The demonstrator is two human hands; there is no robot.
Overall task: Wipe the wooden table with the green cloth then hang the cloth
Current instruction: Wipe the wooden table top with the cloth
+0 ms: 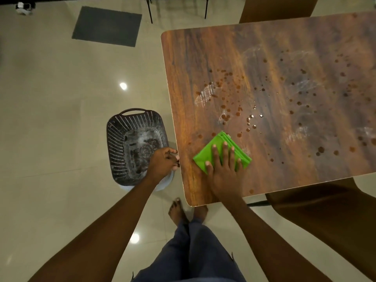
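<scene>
A folded green cloth lies flat near the left front corner of the wooden table. My right hand presses down on it, palm flat and fingers spread. Brown droplets and pale smears dot the tabletop beyond the cloth, mostly towards the middle and right. My left hand is at the table's left edge, fingers curled against the rim, over the basket.
A dark perforated plastic basket stands on the tiled floor left of the table. A brown chair sits at the near right side, another at the far side. A grey mat lies on the floor far left. My bare feet are below the table corner.
</scene>
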